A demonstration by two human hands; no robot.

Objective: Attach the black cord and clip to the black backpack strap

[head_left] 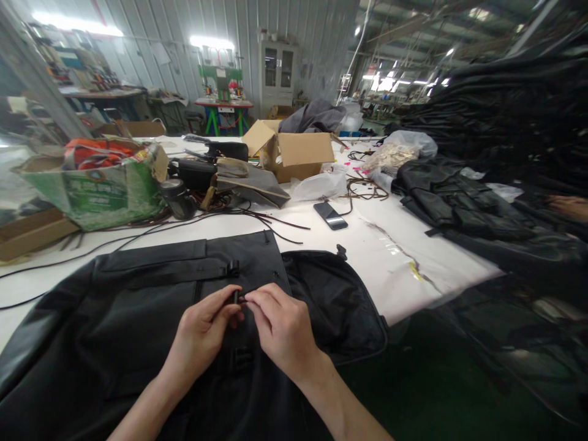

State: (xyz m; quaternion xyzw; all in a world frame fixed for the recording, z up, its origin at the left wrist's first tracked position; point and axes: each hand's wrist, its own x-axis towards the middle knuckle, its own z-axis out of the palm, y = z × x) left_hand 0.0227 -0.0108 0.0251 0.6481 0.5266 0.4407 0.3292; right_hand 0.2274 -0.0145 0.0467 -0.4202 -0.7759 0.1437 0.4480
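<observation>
A large black backpack (pixel 151 306) lies on the white table with its flap (pixel 331 300) spread out to the right. Above it, my left hand (pixel 204 327) pinches a small black fitting (pixel 236 296) between thumb and fingers. My right hand (pixel 280 327) is closed beside it, fingertips pinching a thin dark end that meets the fitting; whether this is strap or cord I cannot tell. A black buckle (pixel 233 267) on a strap sits just beyond my hands, and another buckle (pixel 241 358) lies below them, partly in shadow.
Beyond the backpack lie a phone (pixel 330 215), an open cardboard box (pixel 305 150), a dark jar (pixel 177 199) and a green bag (pixel 101 187). Dark cords (pixel 138 236) trail across the left. Black bags (pixel 450 190) are piled at right, near another person's hand (pixel 569 206).
</observation>
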